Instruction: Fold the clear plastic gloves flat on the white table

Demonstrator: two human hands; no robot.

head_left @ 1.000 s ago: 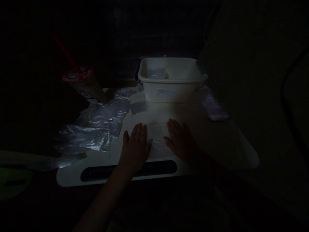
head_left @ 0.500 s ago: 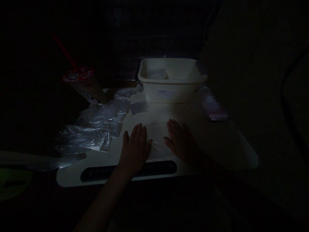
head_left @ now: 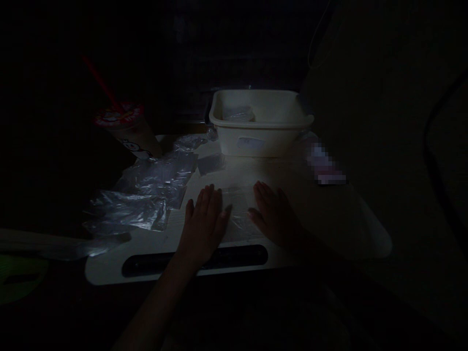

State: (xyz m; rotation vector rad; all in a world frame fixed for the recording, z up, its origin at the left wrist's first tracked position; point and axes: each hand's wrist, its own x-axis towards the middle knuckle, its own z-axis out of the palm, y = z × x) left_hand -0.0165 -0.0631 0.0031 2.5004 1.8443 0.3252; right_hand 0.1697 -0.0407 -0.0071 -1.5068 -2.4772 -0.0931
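Observation:
The scene is very dim. A clear plastic bag (head_left: pixel 237 214) lies flat on the white table (head_left: pixel 146 239) between my hands. My left hand (head_left: pixel 203 222) rests palm down along the bag's left side, fingers stretched forward. At its right side, my right hand (head_left: pixel 272 212) also lies palm down with fingers extended, and its far edge fades into shadow. Neither hand grips anything. Whether the palms press on the bag or only on the table beside it, I cannot tell.
A cream plastic bin (head_left: pixel 256 141) stands at the back with clear packets inside. Overlapping clear bags (head_left: pixel 135 207) cover the table's left side. Behind them is a drink cup (head_left: pixel 133 139) with a red straw. A black slot (head_left: pixel 241 256) runs along the front edge.
My left hand has shifted very slightly to the left. The right hand and the things on the table stay practically as they were.

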